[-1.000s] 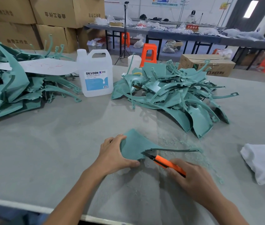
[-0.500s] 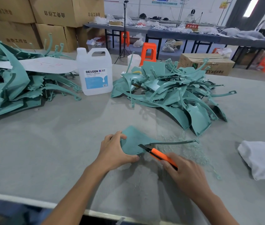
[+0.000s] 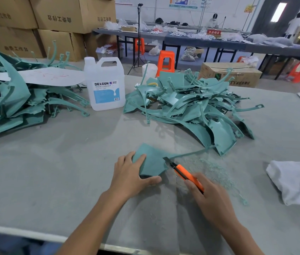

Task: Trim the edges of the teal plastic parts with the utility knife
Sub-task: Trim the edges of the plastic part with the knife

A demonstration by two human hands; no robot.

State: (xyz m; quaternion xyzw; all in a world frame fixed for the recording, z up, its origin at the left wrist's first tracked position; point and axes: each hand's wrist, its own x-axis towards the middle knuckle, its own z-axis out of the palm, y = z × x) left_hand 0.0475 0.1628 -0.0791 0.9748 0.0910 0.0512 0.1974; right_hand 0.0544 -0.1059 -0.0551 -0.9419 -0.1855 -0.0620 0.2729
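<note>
A teal plastic part lies on the grey table in front of me, its thin arm stretching right toward the heap. My left hand holds its near-left corner, fingers on top and thumb along the near edge. My right hand grips an orange utility knife. The knife's blade tip touches the part's right edge. A large heap of teal parts lies beyond, and a second heap sits at the far left.
A white DEXCON jug stands between the two heaps. A white cloth lies at the right. Teal shavings are scattered right of the knife. A white sheet rests on the left heap. Cardboard boxes, benches and orange stools stand behind.
The knife blade has slid up along the part's right edge, away from me. My right hand moved with it. The left hand keeps its hold on the part.
</note>
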